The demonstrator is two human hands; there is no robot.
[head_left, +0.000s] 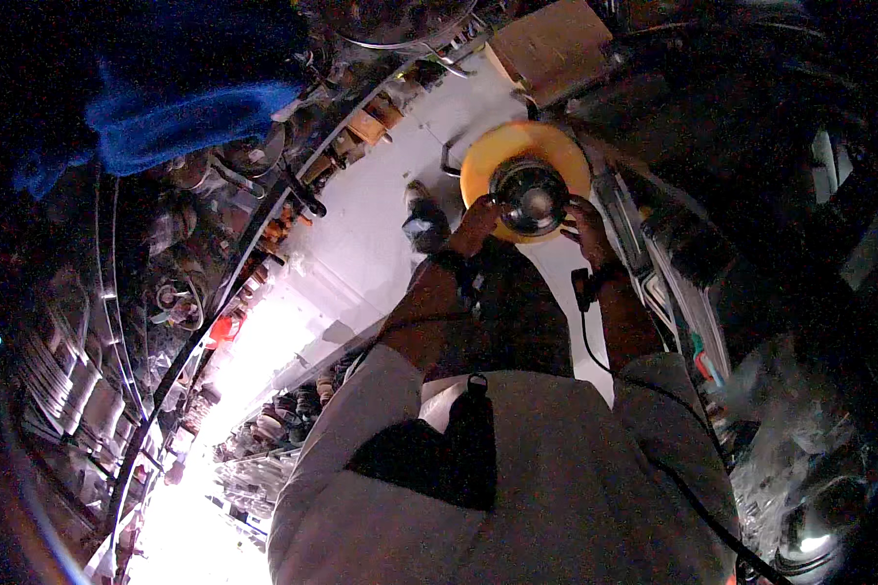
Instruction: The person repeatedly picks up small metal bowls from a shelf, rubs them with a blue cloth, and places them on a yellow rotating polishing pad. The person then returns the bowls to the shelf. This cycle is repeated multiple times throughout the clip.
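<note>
A round, shiny dark metal bowl-like piece [527, 185] sits in front of a large yellow disc [480, 161]. Its centre catches a pale reflection. My left hand [474, 226] grips its lower left edge, with the fingertips against the rim. On the other side my right hand [587, 232] has its fingers curled at the right edge of the same piece. Whether the piece rests on the disc or is held just above it, I cannot tell. A dark device with a cable [583, 285] is at my right wrist.
Close to my left forearm stands a dark and bluish object [423, 224] on the pale surface [361, 214]. A brown cardboard box [551, 49] lies beyond the disc. Metal bars and panels [644, 253] line the right, and crowded shelves with a red item [224, 330] the left.
</note>
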